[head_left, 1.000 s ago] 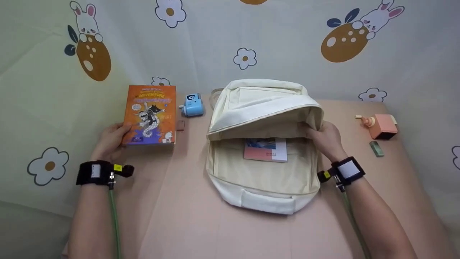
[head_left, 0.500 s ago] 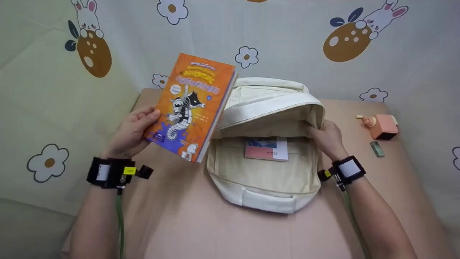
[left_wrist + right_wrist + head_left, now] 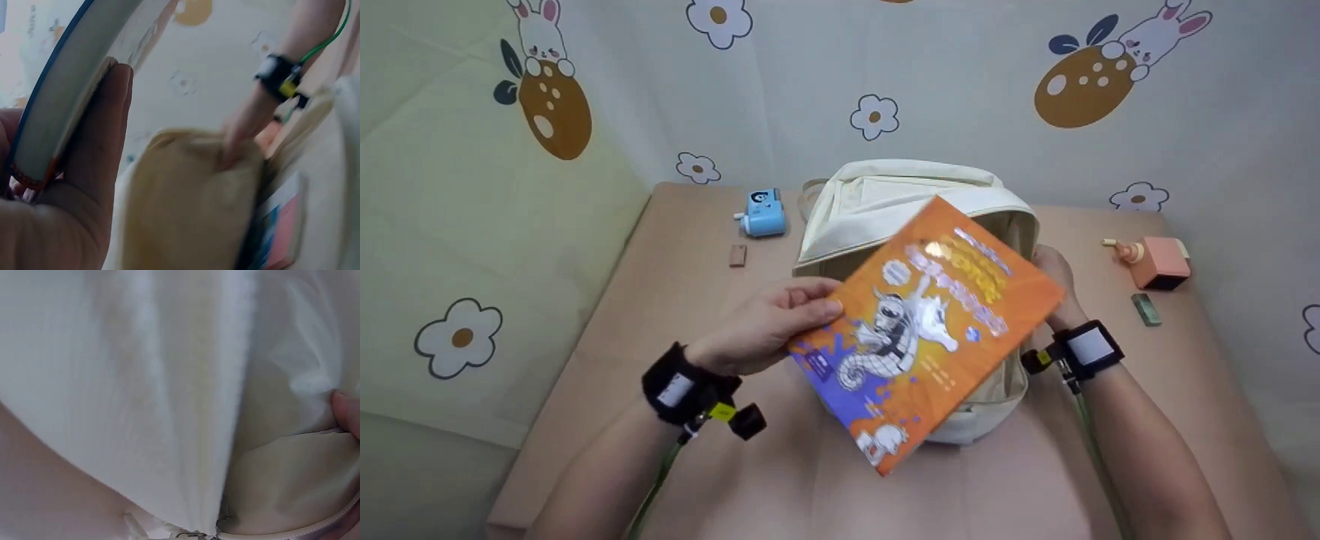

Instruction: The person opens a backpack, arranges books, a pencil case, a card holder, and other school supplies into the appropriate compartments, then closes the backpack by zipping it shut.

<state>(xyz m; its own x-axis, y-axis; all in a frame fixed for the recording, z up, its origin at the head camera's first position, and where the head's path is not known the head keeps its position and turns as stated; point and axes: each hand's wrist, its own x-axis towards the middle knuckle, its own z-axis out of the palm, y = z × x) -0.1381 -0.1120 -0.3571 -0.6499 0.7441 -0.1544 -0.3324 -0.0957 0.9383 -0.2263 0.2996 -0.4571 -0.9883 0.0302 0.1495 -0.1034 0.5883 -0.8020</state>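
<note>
In the head view an orange book [image 3: 919, 360] is held by the left hand [image 3: 769, 322] at its 9 o'clock side, thumb on the cover and the other fingers behind; its title end is pointed to 1 o'clock, and much of the unzipped cream backpack [image 3: 877, 214] is covered by it. At the book's 2 o'clock the right hand [image 3: 1059, 285] is partly hidden, and the hold of its fingers cannot be told from there. That hold is supplied by the left wrist view: the backpack's raised flap [image 3: 191, 202] is seen gripped, though blurred, and a pink, white and blue booklet [image 3: 286, 228], concealed in the head view, is shown inside. In the right wrist view the thumb is placed on the pale lining [image 3: 281, 402] at 3 o'clock, and a metal zip slider [image 3: 209, 535] is visible near 6 o'clock. Only in the head view are the small items on the counter [image 3: 615, 390] recorded: a blue crank sharpener [image 3: 765, 215] at the backpack's 10 o'clock, a brown block [image 3: 738, 256] near it, and, toward 3 o'clock, a pink crank sharpener [image 3: 1161, 264] with a green block [image 3: 1146, 310] just beside it.
</note>
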